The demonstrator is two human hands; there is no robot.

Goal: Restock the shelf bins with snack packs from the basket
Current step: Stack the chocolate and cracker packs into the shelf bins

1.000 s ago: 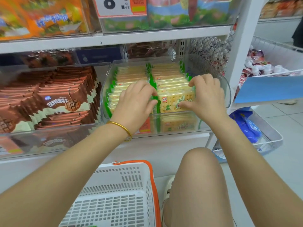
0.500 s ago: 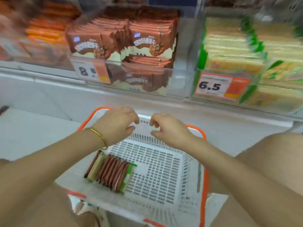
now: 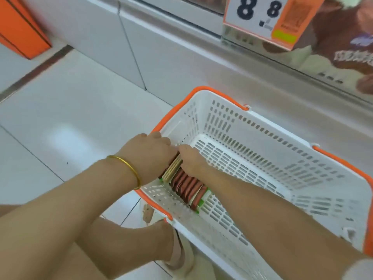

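A white slotted basket (image 3: 262, 126) with orange handles stands on the floor below the shelf. Against its near left wall a row of snack packs (image 3: 186, 183) stands on edge: several brown ones, with a cream pack at the far end and green-edged ones at the near end. My left hand (image 3: 149, 156), a gold bangle on its wrist, presses on the far end of the row from the left. My right hand (image 3: 192, 160) clamps the same packs from the right. The fingertips of both hands are hidden behind the packs.
A clear shelf bin (image 3: 331, 49) of brown packs carries an 8.8 price tag (image 3: 262, 19) at top right. The white shelf base (image 3: 161, 49) runs behind the basket. An orange fixture (image 3: 20, 27) sits top left. My knee and shoe (image 3: 179, 257) are beside the basket.
My hands left the cracker bin on the shelf, came down over the basket, and now close on the row of packs inside it. My view swung down and left.
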